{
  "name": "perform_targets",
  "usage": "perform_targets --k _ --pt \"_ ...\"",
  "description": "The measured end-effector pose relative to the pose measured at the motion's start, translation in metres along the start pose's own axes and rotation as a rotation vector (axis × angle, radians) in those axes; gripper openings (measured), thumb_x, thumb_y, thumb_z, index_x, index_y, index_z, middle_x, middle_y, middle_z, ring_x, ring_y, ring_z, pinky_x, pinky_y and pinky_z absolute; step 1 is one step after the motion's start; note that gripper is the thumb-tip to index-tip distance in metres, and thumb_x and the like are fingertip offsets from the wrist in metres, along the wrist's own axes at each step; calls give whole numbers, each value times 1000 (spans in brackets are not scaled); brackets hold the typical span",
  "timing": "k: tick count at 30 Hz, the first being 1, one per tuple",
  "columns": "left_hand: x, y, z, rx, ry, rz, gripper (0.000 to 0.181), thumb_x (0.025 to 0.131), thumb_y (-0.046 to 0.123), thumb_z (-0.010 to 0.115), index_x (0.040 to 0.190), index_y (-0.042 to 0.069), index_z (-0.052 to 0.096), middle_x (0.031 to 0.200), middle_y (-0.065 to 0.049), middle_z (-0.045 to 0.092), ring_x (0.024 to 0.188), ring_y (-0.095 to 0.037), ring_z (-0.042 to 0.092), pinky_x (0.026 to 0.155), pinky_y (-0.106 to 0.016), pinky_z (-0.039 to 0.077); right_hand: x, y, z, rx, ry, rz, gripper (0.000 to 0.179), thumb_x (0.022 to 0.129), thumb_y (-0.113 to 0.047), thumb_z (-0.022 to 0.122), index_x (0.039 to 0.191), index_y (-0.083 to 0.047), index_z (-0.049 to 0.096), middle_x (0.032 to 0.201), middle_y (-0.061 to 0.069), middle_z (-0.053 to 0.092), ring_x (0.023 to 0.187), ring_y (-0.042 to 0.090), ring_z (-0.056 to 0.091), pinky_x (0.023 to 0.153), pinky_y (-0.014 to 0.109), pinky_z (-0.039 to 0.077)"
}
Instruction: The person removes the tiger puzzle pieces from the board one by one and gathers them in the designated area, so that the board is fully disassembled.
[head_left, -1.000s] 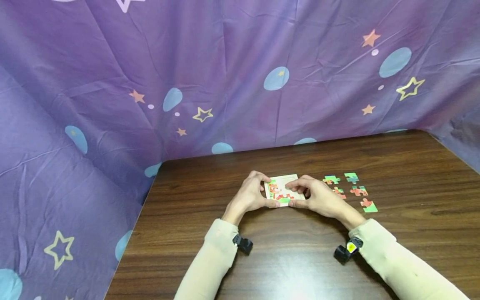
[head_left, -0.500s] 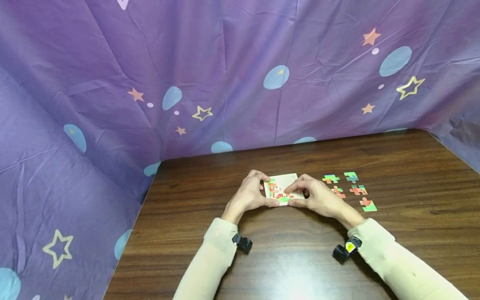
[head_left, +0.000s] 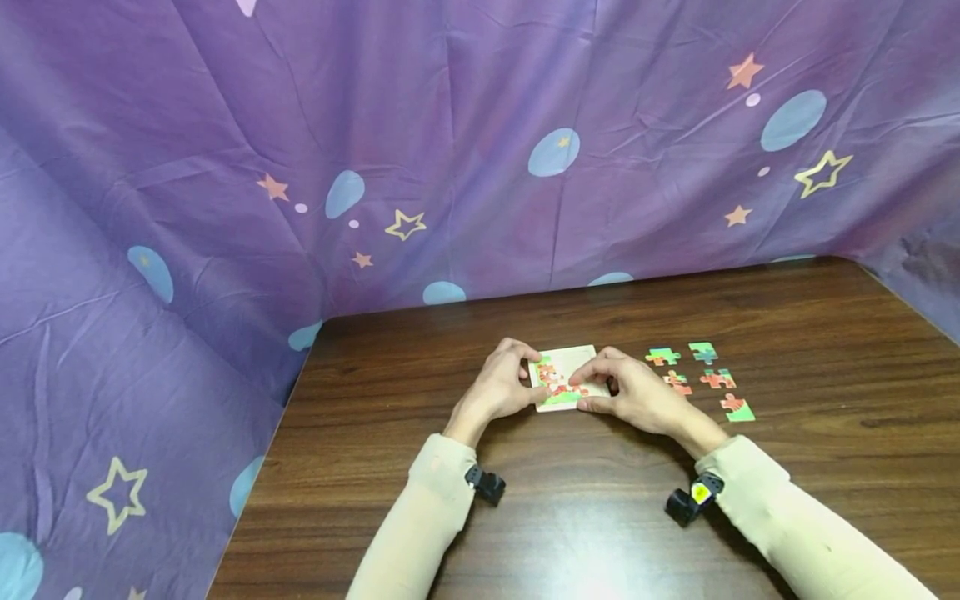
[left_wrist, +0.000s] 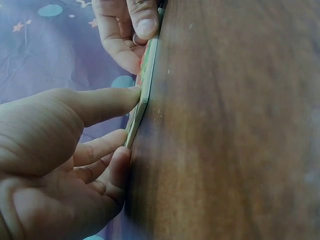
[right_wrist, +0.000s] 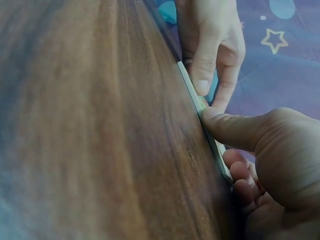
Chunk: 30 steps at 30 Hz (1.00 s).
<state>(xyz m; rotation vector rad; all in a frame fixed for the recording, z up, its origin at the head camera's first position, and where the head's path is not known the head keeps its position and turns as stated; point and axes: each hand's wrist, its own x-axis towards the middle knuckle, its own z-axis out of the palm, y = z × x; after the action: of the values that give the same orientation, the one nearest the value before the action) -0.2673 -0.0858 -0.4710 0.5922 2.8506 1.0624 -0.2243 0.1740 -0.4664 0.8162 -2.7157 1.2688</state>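
Note:
A small pale puzzle tray (head_left: 568,358) lies on the wooden table, with several red, green and white jigsaw pieces (head_left: 564,396) fitted along its left and near sides. My left hand (head_left: 497,385) holds the tray's left side. In the left wrist view its thumb (left_wrist: 107,104) lies over the near rim, with fingertips at the side edge. My right hand (head_left: 637,392) holds the right side, its thumb at the near rim and index finger reaching in over the fitted pieces. From the right wrist view, the other fingers (right_wrist: 239,170) curl at the tray's edge (right_wrist: 191,90).
Several loose jigsaw pieces lie right of the tray, among them a green-blue one (head_left: 703,352), a red one (head_left: 717,379) and a red-green corner (head_left: 737,407). A purple patterned cloth (head_left: 480,150) hangs behind the table (head_left: 840,358) and along its left side.
My left thumb has shifted from the tray's near edge up onto the fitted pieces, exposing more green along the near side. The right index finger has moved slightly toward the near left.

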Motion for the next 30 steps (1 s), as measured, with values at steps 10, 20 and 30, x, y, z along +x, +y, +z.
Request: perform_targets --k 10,20,30 --pt "-3 6 -4 -20 -8 -21 55 84 24 99 131 10 75 133 0 61 98 -10 59 85 -23 53 3 -2 0 60 -20 41 29 91 -10 92 116 -12 78 99 0 71 88 18 62 78 29 51" --pt "-6 8 -6 -4 10 20 55 83 22 98 130 6 75 131 -3 61 96 -12 60 84 -24 52 3 -1 2 104 0 73 30 89 -9 94 116 -12 82 93 0 71 82 16 62 73 27 52" --pt "0 -2 -3 -2 -26 26 62 82 30 101 133 7 74 133 -1 60 98 -10 59 87 -24 51 1 0 0 79 -2 78 30 92 -10 91 121 -12 83 93 -1 72 83 16 62 72 27 51"
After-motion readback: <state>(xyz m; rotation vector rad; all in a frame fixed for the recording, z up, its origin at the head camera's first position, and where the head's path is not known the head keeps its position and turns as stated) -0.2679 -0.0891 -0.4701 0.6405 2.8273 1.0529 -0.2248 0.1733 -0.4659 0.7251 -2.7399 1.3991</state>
